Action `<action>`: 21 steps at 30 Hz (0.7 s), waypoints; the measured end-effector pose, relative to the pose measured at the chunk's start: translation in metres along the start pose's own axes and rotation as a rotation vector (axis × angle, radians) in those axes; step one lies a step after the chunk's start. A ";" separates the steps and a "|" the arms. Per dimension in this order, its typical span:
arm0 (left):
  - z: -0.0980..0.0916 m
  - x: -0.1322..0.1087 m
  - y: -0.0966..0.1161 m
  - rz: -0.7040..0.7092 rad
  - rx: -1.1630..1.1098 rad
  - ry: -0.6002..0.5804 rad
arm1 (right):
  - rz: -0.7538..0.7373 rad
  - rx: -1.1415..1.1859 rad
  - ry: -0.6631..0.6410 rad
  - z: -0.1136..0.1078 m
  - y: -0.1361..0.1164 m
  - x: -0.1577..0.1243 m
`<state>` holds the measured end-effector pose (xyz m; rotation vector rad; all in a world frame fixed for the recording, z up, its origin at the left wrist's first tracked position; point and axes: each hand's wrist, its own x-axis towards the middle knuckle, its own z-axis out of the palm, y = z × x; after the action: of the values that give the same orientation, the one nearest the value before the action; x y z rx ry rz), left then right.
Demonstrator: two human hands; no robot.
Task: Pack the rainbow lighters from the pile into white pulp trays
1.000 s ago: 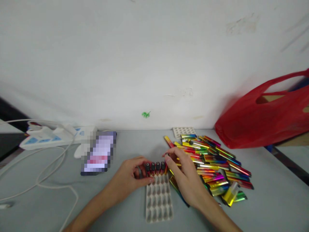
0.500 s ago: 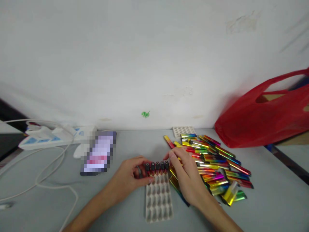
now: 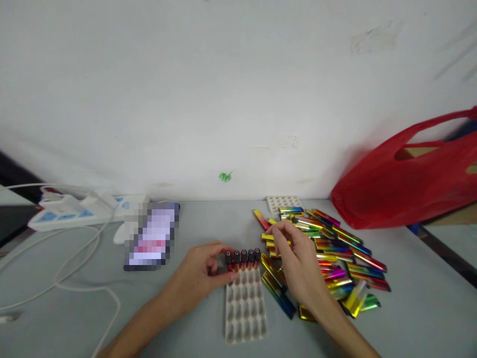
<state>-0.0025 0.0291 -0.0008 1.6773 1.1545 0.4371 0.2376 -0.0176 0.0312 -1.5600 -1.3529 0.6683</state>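
A white grid tray (image 3: 246, 311) lies on the table in front of me. Its far row holds several upright lighters (image 3: 244, 258) with black ends and red bodies; the nearer compartments show bare hollows. My left hand (image 3: 208, 268) closes round the tray's far left corner, thumb on the near side of the row and forefinger behind it. To the right spreads a loose heap of shiny metallic lighters (image 3: 337, 246). Over its left edge is my right hand (image 3: 298, 253), fingers bent and a little apart, the tips at a gold lighter (image 3: 269, 237). I see no lighter lifted in it.
Behind the heap, a second white tray (image 3: 274, 203) rests near the wall. A red bag (image 3: 406, 184) stands at the back right. Leftward are a phone (image 3: 154, 233), a white power strip (image 3: 126, 206) and a loose white cable (image 3: 87, 287).
My right hand has moved from the right end of the lighter row, up and right, to the heap. The left hand stays at the tray, almost unmoved.
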 end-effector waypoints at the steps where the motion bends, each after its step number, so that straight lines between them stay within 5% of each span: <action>1: 0.000 0.000 -0.001 -0.008 -0.005 -0.003 | -0.006 -0.025 0.002 -0.003 -0.002 0.000; 7: 0.002 -0.001 0.001 -0.045 -0.031 0.050 | -0.080 -0.386 -0.026 -0.029 -0.006 -0.031; 14: 0.003 -0.001 0.003 -0.033 -0.055 0.055 | -0.410 -0.874 0.009 -0.041 0.039 -0.093; 21: 0.002 -0.001 0.000 -0.050 -0.075 0.049 | -0.216 -0.939 0.003 -0.021 0.044 -0.109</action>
<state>-0.0015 0.0276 -0.0012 1.5777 1.1986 0.4862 0.2492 -0.1263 -0.0178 -2.0536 -1.9381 -0.1634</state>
